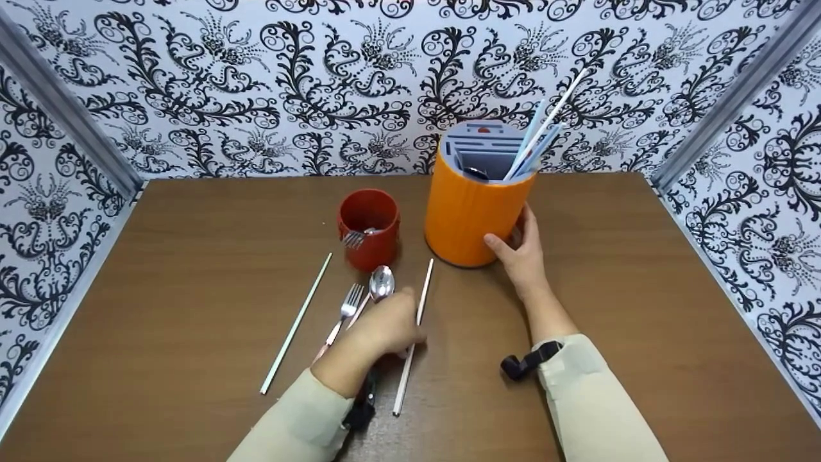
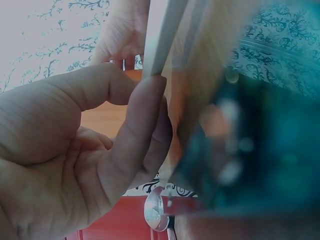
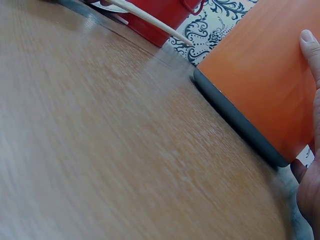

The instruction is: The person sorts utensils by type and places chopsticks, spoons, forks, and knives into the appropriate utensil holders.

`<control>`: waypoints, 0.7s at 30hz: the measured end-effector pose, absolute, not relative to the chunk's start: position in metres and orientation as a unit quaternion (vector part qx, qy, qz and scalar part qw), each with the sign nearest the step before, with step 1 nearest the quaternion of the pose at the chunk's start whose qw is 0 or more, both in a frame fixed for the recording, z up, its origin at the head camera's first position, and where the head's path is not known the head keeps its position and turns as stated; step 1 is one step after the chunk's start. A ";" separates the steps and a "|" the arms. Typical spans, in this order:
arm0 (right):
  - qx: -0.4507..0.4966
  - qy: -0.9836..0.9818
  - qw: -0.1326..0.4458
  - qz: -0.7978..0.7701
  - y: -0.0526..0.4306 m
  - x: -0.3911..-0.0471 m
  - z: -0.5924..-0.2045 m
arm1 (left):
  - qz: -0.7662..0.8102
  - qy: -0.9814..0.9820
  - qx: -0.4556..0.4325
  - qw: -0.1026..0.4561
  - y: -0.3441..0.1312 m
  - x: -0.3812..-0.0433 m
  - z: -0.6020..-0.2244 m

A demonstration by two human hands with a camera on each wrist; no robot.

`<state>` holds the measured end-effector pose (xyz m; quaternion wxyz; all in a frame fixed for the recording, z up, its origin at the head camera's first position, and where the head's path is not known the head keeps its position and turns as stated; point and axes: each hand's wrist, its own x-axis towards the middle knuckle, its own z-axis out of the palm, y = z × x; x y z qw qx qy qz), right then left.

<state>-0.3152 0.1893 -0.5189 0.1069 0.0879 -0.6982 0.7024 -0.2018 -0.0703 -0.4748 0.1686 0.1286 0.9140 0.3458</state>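
Observation:
In the head view my left hand [image 1: 388, 324] is above the wooden table, pinching a whitish chopstick [image 1: 403, 386] that slants away from me. Close up in the left wrist view, thumb and fingertips meet on the pale chopstick [image 2: 161, 37]. My right hand [image 1: 523, 256] grips the lower right side of an orange utensil holder [image 1: 471, 221], thumb at its front. Several pale sticks [image 1: 557, 112] and a dark rounded utensil stand in the holder's grey slotted top. Next to the left hand lie a spoon [image 1: 382, 282] and a fork [image 1: 348, 310], their handles partly hidden.
A red cup [image 1: 372, 250] with a fork [image 1: 353, 239] in it stands left of the holder. A pale green chopstick [image 1: 296, 324] lies at the left, and a pinkish stick [image 1: 359, 310] lies beside the fork. Patterned walls [image 1: 269, 96] border the table.

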 end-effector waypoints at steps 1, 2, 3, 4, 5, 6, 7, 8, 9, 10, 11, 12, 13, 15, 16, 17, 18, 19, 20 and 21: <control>0.088 -0.699 0.108 0.701 0.190 -0.316 -0.518 | 0.344 0.915 0.128 0.167 -0.070 -0.203 -0.474; 0.088 -0.700 0.110 0.700 0.190 -0.316 -0.518 | 0.341 0.916 0.128 0.165 -0.069 -0.203 -0.474; 0.089 -0.702 0.111 0.698 0.190 -0.316 -0.517 | 0.340 0.917 0.128 0.163 -0.069 -0.204 -0.473; 0.089 -0.704 0.113 0.696 0.191 -0.317 -0.516 | 0.339 0.918 0.130 0.161 -0.068 -0.205 -0.473; 0.090 -0.705 0.114 0.694 0.191 -0.317 -0.516 | 0.340 0.918 0.131 0.159 -0.068 -0.205 -0.472; 0.091 -0.706 0.115 0.692 0.191 -0.317 -0.515 | 0.341 0.917 0.133 0.157 -0.067 -0.205 -0.472; 0.091 -0.708 0.117 0.690 0.191 -0.317 -0.515 | 0.345 0.916 0.133 0.156 -0.067 -0.206 -0.472; 0.092 -0.711 0.117 0.687 0.192 -0.317 -0.515 | 0.350 0.914 0.133 0.156 -0.066 -0.206 -0.472; 0.091 -0.713 0.117 0.685 0.192 -0.317 -0.514 | 0.357 0.911 0.132 0.157 -0.065 -0.206 -0.471; 0.091 -0.715 0.116 0.683 0.193 -0.317 -0.514 | 0.364 0.909 0.131 0.158 -0.065 -0.206 -0.471; 0.090 -0.716 0.116 0.682 0.193 -0.317 -0.514 | 0.372 0.905 0.129 0.158 -0.064 -0.206 -0.471; 0.089 -0.718 0.117 0.680 0.193 -0.318 -0.515 | 0.383 0.901 0.126 0.159 -0.064 -0.207 -0.470; 0.088 -0.719 0.116 0.679 0.194 -0.317 -0.515 | 0.396 0.896 0.122 0.161 -0.063 -0.206 -0.469; 0.084 -0.720 0.118 0.679 0.194 -0.317 -0.515 | 0.422 0.885 0.115 0.161 -0.063 -0.206 -0.468; 0.082 -0.721 0.118 0.678 0.194 -0.317 -0.516 | 0.438 0.878 0.112 0.160 -0.063 -0.206 -0.468; 0.080 -0.722 0.117 0.677 0.193 -0.316 -0.516 | 0.453 0.871 0.109 0.158 -0.062 -0.206 -0.467; 0.079 -0.723 0.115 0.676 0.193 -0.316 -0.517 | 0.466 0.865 0.105 0.157 -0.062 -0.205 -0.467; 0.079 -0.725 0.113 0.675 0.192 -0.315 -0.517 | 0.478 0.858 0.103 0.154 -0.062 -0.205 -0.467; 0.078 -0.725 0.112 0.675 0.192 -0.315 -0.518 | 0.489 0.853 0.101 0.151 -0.062 -0.205 -0.467; 0.080 -0.722 0.110 0.678 0.192 -0.316 -0.518 | 0.499 0.849 0.101 0.145 -0.061 -0.205 -0.466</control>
